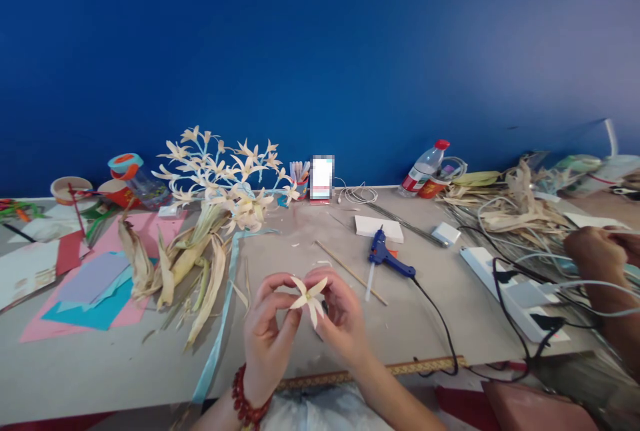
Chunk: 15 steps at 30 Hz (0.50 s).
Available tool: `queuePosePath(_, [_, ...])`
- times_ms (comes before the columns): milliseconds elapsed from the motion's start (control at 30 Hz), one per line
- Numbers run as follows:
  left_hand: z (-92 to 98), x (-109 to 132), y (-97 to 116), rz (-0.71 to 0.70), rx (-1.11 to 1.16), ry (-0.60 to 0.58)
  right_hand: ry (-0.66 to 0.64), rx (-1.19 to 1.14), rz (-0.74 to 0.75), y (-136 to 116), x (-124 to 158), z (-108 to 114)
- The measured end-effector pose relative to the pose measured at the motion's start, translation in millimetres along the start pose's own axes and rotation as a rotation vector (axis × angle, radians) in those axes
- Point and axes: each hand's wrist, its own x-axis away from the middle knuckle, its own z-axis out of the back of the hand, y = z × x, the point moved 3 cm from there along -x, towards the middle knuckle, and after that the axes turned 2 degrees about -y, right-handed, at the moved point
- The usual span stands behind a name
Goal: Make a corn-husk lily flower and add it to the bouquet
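Observation:
A pale corn husk flower [309, 296] with several pointed petals is held between my two hands near the table's front. My left hand [273, 324], with a red bead bracelet at the wrist, pinches it from the left. From the other side my right hand [343, 314] has its fingers closed around the flower's base; a small dark thing shows by those fingers, too hidden to name. A thin wooden stick [353, 272] lies just beyond my right hand. Behind it a blue glue gun [387, 254] rests against a white box [379, 228].
Finished husk flowers on blue stems [220, 168] stand at back left, above dried corn husks [200, 264] and coloured paper [93, 278]. A light-blue ribbon [225, 311] runs to the table edge. A power strip [515, 298] with cords lies right, near another person's hand [595, 251].

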Motion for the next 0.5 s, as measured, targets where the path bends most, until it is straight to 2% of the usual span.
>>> queuePosePath(100, [-0.4,0.2,0.4,-0.006,-0.033,0.006,-0.009,0.013,-0.007,1.0,1.9,-1.0])
queuePosePath(300, [-2.9,-1.0,-5.0,0.106,0.058,0.045,0.019,0.019,-0.055,6.7,6.6,-2.2])
queuePosePath(500, [-8.1,0.9,-19.2,0.364,0.381,0.083,0.074,-0.051,-0.056,8.0,6.0,0.2])
